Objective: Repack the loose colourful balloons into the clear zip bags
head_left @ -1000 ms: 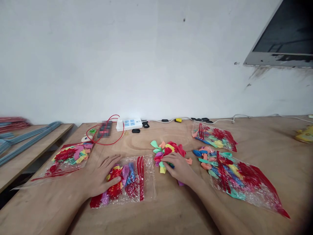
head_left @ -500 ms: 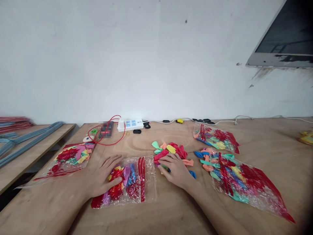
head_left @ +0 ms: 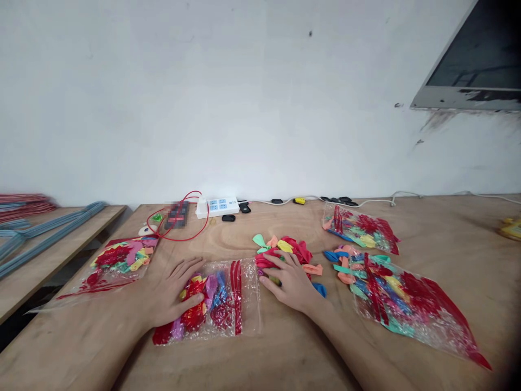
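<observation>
My left hand (head_left: 175, 296) lies with its fingers stretched out over the left part of a clear plastic bag (head_left: 249, 296). Red print and colourful uninflated balloons (head_left: 217, 290) show through the bag. Over a loose pile of balloons (head_left: 295, 247) in red, yellow, green, orange and blue rests my right hand (head_left: 291, 282). Its fingers reach left across the pile, with the thumb held apart, and it covers part of the balloons. Both hands are open.
To the right lie a large bag of balloons (head_left: 419, 304), some spilling from its mouth, and a smaller bag (head_left: 362, 228) behind. Another bag (head_left: 122, 258) lies at left. A power strip (head_left: 217, 207) with a red cable (head_left: 183, 240) stands near the wall.
My right hand has shifted slightly left, and its thumb and fingers have spread a little over the pile. The left hand and its bag look nearly still.
</observation>
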A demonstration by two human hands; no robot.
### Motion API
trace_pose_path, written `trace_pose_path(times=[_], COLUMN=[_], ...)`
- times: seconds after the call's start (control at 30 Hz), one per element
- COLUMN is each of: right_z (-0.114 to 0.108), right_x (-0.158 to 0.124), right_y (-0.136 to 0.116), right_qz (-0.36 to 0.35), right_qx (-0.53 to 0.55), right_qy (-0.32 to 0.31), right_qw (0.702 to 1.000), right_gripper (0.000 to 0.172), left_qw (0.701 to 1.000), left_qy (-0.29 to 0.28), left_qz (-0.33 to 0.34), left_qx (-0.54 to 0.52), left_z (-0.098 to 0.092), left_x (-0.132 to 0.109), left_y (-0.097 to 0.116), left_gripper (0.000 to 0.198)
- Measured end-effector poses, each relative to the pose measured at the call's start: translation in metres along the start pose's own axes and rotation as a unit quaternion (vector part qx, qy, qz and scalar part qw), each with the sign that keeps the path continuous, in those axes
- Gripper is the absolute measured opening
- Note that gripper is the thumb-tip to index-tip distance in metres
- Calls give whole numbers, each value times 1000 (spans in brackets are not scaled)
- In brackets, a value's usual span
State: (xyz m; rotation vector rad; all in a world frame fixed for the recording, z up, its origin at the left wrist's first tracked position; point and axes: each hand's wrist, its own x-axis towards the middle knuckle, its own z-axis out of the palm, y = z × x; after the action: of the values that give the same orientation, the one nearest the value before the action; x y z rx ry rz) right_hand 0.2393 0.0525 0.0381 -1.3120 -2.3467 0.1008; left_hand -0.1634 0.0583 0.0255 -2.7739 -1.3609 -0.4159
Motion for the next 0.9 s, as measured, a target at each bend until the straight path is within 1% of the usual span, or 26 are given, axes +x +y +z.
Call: trace_pose_path(times=[0.1, 0.23, 0.33, 0.47, 0.57, 0.63, 0.77, 0.83, 0.9], right_z=[1, 3, 6, 11, 10, 4, -9, -13, -16], right_x=[2, 7, 9, 10, 10, 9, 7, 7, 10], right_y=[2, 5, 8, 14, 18, 18, 19, 21, 23], right_qz=[18, 27, 28, 50, 77, 105, 188, 211, 216], right_qx=[2, 31, 72, 160, 243, 302, 405, 437, 490], right_qy=[4, 7, 14, 53, 98, 114, 120, 125, 120], right_qw=[1000, 999, 997, 984, 962, 941, 887, 866, 836], right_gripper=[33, 30, 29, 27, 31, 36, 47, 54, 65], left_qw=[1000, 1000, 1000, 1000, 1000, 1000, 1000, 1000, 1000], left_qy=[-6, 3, 0, -7, -8, -5, 3, 0, -3], left_qz=[-2, 3, 0, -5, -3, 0, 4, 0, -4], left_qx=[6, -1, -10, -11, -8, -10, -17, -17, -19], left_z=[0, 1, 0, -2, -3, -2, -2, -3, -4], left_x=[0, 0, 1, 1, 1, 1, 1, 2, 2], left_y=[0, 1, 1, 1, 0, 1, 3, 4, 5], left_gripper=[75, 74, 74, 75, 76, 76, 75, 75, 74])
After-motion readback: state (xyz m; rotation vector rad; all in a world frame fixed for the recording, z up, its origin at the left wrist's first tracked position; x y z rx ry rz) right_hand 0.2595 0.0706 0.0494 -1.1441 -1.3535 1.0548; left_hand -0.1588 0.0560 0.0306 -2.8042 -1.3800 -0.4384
